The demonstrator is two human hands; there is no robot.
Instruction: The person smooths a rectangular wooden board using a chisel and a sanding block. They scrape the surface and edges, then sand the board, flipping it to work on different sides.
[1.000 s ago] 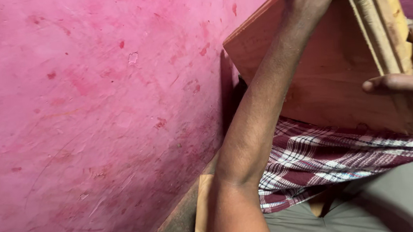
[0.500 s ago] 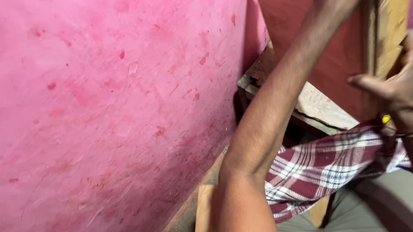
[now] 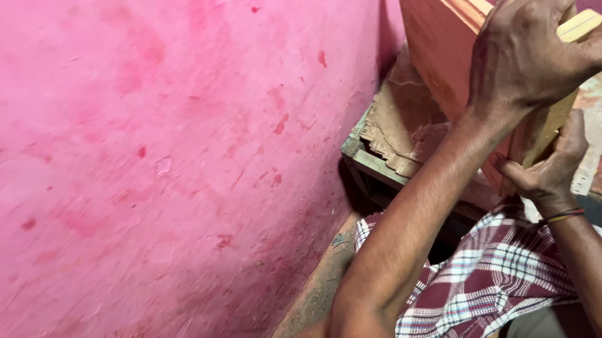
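Pink plastered wall (image 3: 161, 163), scuffed with darker red marks, fills the left side. 2 bare hands hold a reddish-brown wooden board (image 3: 440, 49) on edge beside it. Left hand (image 3: 527, 54) wraps closed over the board's pale top edge; right hand (image 3: 544, 164) grips closed lower down. Below stands a worn wooden bench (image 3: 396, 132) with a chipped top. Checked cloth (image 3: 482, 283) covers the lap.

Reddish-brown wooden panel (image 3: 439, 35) with pale edge, upright, tilted over worn bench
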